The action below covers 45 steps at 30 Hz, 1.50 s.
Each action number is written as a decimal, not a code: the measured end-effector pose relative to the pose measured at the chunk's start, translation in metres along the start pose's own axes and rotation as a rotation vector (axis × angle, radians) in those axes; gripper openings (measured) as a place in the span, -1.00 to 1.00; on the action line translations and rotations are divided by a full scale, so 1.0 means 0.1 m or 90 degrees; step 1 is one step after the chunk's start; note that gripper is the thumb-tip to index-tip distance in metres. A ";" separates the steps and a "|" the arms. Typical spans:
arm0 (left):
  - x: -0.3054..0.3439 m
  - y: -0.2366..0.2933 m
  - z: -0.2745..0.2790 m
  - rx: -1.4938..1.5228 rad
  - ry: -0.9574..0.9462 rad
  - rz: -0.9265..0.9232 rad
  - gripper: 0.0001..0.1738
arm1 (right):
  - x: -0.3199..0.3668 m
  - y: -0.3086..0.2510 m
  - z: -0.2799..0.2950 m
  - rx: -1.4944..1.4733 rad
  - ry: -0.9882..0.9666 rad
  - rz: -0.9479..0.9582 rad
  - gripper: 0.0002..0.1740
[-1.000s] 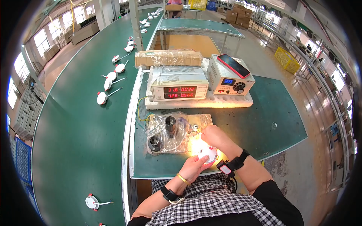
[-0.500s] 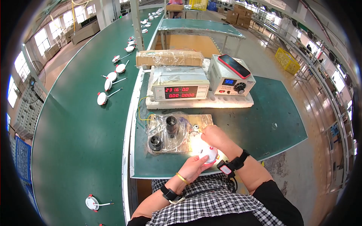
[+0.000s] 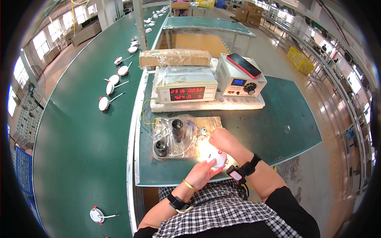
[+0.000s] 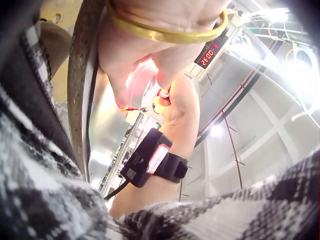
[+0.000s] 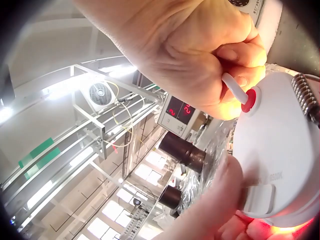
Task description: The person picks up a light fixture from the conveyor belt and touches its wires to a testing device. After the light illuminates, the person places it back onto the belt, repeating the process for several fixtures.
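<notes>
My left hand [image 3: 200, 174] grips a round white downlight [image 3: 219, 160] by its rim, thumb on the back of the housing. The lamp is lit, and a bright glow spreads beneath it over the wooden board [image 3: 215, 122]. A short white cable [image 5: 234, 88] leaves the housing through a red grommet [image 5: 248, 101]. Curled around this cable are the fingers of my right hand [image 3: 224, 141], at the board's right side; the cable's end is hidden inside the fist. In the right wrist view a coiled spring clip [image 5: 304, 95] shows on the lamp's side.
Two black sockets [image 3: 177, 129] stand on the plastic-wrapped part of the board. Behind are a power meter [image 3: 186, 94] with red digits and a dial-fronted supply box [image 3: 241, 81] bearing a phone [image 3: 243, 66]. More downlights [image 3: 104, 103] lie on the green belt [image 3: 79, 158] at left.
The lamp's glow went from warm yellow to whiter. The meter's lower digits fell to zero, then rose again. Both hands keep their hold on lamp and cable; the head view shifted slightly.
</notes>
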<state>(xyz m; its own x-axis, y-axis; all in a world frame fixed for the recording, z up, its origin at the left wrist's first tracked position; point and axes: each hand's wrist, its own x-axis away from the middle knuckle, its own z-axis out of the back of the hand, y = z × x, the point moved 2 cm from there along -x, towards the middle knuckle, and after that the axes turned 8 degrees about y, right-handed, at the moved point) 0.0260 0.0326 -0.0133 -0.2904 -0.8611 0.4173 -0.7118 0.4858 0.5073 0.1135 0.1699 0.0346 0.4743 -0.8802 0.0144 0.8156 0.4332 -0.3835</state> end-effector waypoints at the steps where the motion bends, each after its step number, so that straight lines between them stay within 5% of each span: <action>1: 0.01 0.01 0.00 0.005 -0.010 -0.005 -0.56 | 0.01 0.00 -0.01 -0.007 0.007 0.006 -0.72; 14: 0.00 0.03 -0.06 0.034 -0.002 -0.002 -0.49 | 0.05 -0.06 0.07 -0.022 -0.003 -0.039 -0.75; 19: 0.21 0.08 0.04 -0.021 0.017 -0.011 -0.49 | 0.11 -0.10 0.09 -0.122 0.001 0.064 -0.71; 20: 0.38 0.19 0.06 -0.068 0.042 -0.026 -0.51 | 0.18 -0.19 0.22 -0.190 -0.004 0.100 -0.67; 22: 0.85 0.51 0.29 -0.180 0.104 -0.089 -0.54 | 0.36 -0.34 0.50 -0.403 -0.133 -0.029 -0.62; 26: 2.00 1.40 1.07 -0.589 0.402 -0.160 -0.59 | 0.53 -0.11 0.56 -0.457 0.026 -0.069 -0.70; 28: 2.46 1.78 1.31 -0.805 0.552 -0.100 -0.59 | 0.56 0.07 0.55 -0.447 0.023 -0.122 -0.71; 30: 2.59 2.13 1.43 -1.098 0.711 -0.194 -0.62 | 0.59 0.23 0.50 -0.455 0.032 -0.140 -0.72; 34: 1.85 2.89 1.76 -1.055 0.772 -0.448 -0.39 | 0.57 0.43 0.36 -0.485 0.068 -0.223 -0.74; 38: 0.84 3.61 2.35 -1.103 0.821 -0.556 -0.23 | 0.55 0.59 0.36 -0.506 0.137 -0.250 -0.74; 42: 0.34 4.02 2.78 -1.055 0.987 -0.466 -0.13 | 0.58 0.63 0.46 -0.477 0.165 -0.255 -0.76; 45: 0.25 4.14 2.93 -1.105 1.002 -0.409 -0.48 | 0.56 0.57 0.51 -0.470 0.161 -0.265 -0.77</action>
<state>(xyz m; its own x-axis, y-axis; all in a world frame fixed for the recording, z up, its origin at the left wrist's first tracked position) -0.4628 0.1682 -0.0136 0.7196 -0.5859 -0.3727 0.6910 0.6571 0.3012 0.2031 0.1551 0.0610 0.0280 -0.9929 0.1154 0.4419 -0.0913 -0.8924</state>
